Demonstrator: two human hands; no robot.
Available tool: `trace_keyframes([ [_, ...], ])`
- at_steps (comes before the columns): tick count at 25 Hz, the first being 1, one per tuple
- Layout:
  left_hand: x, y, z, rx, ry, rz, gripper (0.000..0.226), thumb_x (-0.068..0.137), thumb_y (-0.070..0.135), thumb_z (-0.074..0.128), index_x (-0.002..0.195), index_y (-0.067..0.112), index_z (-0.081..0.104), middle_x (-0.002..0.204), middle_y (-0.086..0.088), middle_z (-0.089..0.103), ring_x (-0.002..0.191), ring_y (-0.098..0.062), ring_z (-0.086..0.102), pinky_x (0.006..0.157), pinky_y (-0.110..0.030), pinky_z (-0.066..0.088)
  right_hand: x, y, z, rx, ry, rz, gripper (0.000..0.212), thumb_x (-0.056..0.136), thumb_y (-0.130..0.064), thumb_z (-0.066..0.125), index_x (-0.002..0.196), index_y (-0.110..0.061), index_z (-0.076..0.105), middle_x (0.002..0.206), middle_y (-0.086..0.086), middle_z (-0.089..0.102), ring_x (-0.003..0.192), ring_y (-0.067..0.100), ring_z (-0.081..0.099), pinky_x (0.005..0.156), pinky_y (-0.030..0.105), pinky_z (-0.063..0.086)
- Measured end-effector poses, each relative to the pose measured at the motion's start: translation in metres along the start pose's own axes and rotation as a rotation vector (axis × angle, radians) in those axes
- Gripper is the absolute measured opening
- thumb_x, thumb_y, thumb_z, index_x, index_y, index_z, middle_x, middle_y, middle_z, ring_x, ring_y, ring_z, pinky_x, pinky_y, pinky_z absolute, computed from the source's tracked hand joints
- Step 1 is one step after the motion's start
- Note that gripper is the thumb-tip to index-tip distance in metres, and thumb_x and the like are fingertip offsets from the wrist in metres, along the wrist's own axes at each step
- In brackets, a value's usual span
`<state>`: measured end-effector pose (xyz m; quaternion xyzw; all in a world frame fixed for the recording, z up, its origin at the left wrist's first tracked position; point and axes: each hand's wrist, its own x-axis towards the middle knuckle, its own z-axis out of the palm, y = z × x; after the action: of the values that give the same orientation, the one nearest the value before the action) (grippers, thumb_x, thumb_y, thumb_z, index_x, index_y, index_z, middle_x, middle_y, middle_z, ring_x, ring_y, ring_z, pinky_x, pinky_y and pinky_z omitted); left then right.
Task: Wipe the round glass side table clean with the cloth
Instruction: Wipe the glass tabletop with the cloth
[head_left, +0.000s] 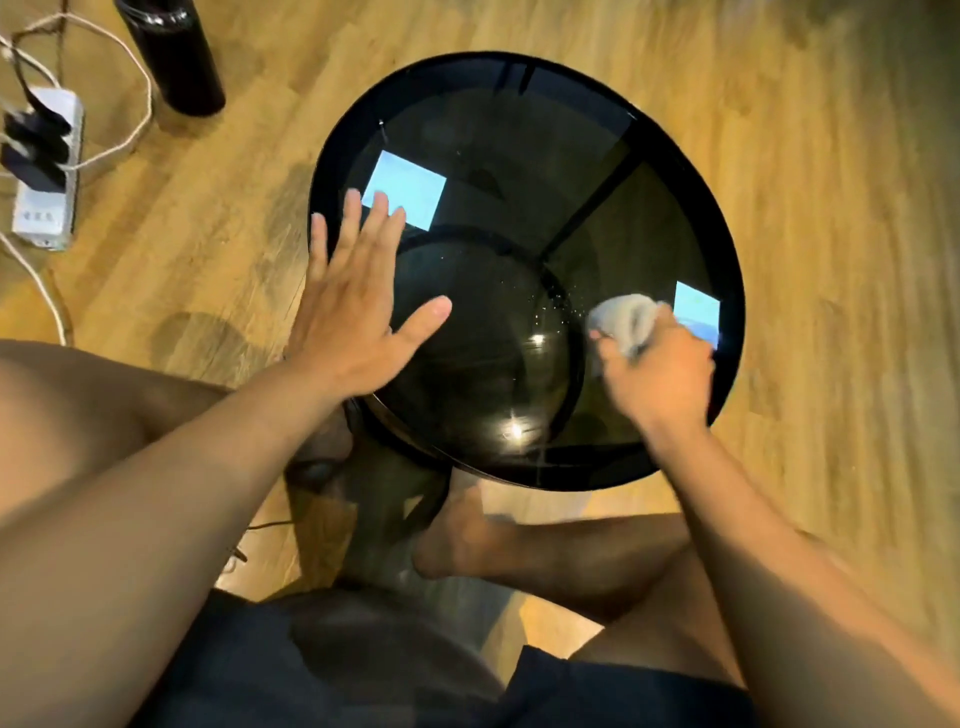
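Note:
The round side table has a dark glass top in a black rim and stands on a wooden floor right in front of me. My right hand grips a bunched grey cloth and holds it down on the right part of the glass. My left hand lies flat with fingers spread over the table's left edge. Small white specks dot the glass just left of the cloth. Bright window reflections show on the glass.
A tall black bottle stands on the floor at the far left. A white power strip with black plugs and white cables lies at the left edge. My bare legs and a foot are under the table's near side.

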<state>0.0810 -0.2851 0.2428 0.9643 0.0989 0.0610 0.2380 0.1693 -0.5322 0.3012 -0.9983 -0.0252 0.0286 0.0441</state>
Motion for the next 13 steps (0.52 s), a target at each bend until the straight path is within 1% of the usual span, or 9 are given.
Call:
trace_keyframes([
  [2,0.005,-0.004,0.004,-0.022,0.052,0.021,0.082,0.095,0.061,0.020,0.155,0.006,0.013,0.166,-0.013,0.009,0.154,-0.029,0.000,0.123,-0.050,-0.004,-0.045,-0.073,0.013,0.137,-0.074,-0.170,0.044,0.084,-0.048,0.061,0.110,-0.012,0.058,0.104,0.013,0.068,0.097,0.037,0.064,0.081,0.040,0.049],
  [4,0.004,-0.008,0.009,-0.116,0.094,0.029,0.072,0.095,0.048,0.020,0.154,0.006,0.019,0.164,-0.015,0.016,0.153,-0.028,0.005,0.124,-0.046,-0.003,-0.076,-0.120,0.020,0.336,-0.208,-0.333,0.040,0.081,-0.041,0.065,0.110,-0.014,0.057,0.101,0.008,0.065,0.093,0.030,0.064,0.079,0.036,0.049],
  [6,0.003,-0.011,0.010,-0.117,0.106,0.031,0.070,0.095,0.045,0.022,0.154,0.007,0.021,0.164,-0.015,0.019,0.153,-0.028,0.006,0.124,-0.046,-0.001,-0.071,-0.111,0.017,0.465,-0.244,-0.419,0.041,0.078,-0.034,0.070,0.110,-0.013,0.057,0.100,0.008,0.061,0.091,0.028,0.062,0.078,0.037,0.051],
  [7,0.004,-0.011,0.010,-0.083,0.104,0.028,0.071,0.096,0.048,0.024,0.154,0.008,0.020,0.164,-0.014,0.018,0.153,-0.029,0.006,0.124,-0.048,0.000,-0.058,-0.088,0.016,0.431,-0.225,-0.440,0.038,0.076,-0.032,0.071,0.107,-0.013,0.058,0.098,0.006,0.061,0.090,0.028,0.062,0.077,0.037,0.051],
  [9,0.006,-0.011,0.010,-0.034,0.086,0.013,0.072,0.097,0.053,0.024,0.155,0.010,0.018,0.165,-0.011,0.016,0.154,-0.029,0.006,0.124,-0.051,0.002,-0.021,-0.016,0.010,0.213,-0.132,-0.379,0.028,0.075,-0.030,0.068,0.094,-0.012,0.062,0.091,0.004,0.064,0.088,0.027,0.066,0.075,0.033,0.051],
  [10,0.006,-0.010,0.010,-0.020,0.084,0.006,0.073,0.097,0.054,0.023,0.155,0.011,0.017,0.165,-0.010,0.016,0.154,-0.029,0.005,0.124,-0.051,0.002,0.001,0.025,0.004,0.073,-0.094,-0.259,0.031,0.076,-0.036,0.065,0.093,-0.009,0.063,0.090,0.008,0.067,0.088,0.030,0.068,0.072,0.032,0.051],
  [11,0.007,-0.008,0.011,-0.007,0.083,0.015,0.073,0.097,0.055,0.023,0.155,0.012,0.017,0.165,-0.010,0.016,0.154,-0.028,0.005,0.124,-0.051,0.002,0.018,0.063,-0.008,-0.007,-0.075,-0.105,0.040,0.077,-0.043,0.062,0.092,-0.006,0.063,0.090,0.015,0.068,0.088,0.035,0.068,0.068,0.032,0.048],
  [12,0.007,-0.007,0.011,-0.004,0.083,0.020,0.073,0.096,0.056,0.022,0.155,0.013,0.018,0.165,-0.009,0.016,0.154,-0.028,0.005,0.124,-0.051,0.002,0.032,0.093,-0.018,-0.040,-0.067,0.024,0.046,0.077,-0.048,0.059,0.090,-0.004,0.062,0.089,0.020,0.067,0.086,0.039,0.067,0.065,0.032,0.044],
  [13,0.007,-0.009,0.010,-0.009,0.086,0.023,0.073,0.096,0.057,0.022,0.155,0.013,0.018,0.165,-0.009,0.017,0.154,-0.028,0.005,0.124,-0.052,0.002,0.041,0.110,-0.024,-0.057,-0.060,0.096,0.046,0.079,-0.049,0.059,0.086,-0.004,0.059,0.088,0.023,0.066,0.085,0.042,0.067,0.065,0.033,0.041],
])
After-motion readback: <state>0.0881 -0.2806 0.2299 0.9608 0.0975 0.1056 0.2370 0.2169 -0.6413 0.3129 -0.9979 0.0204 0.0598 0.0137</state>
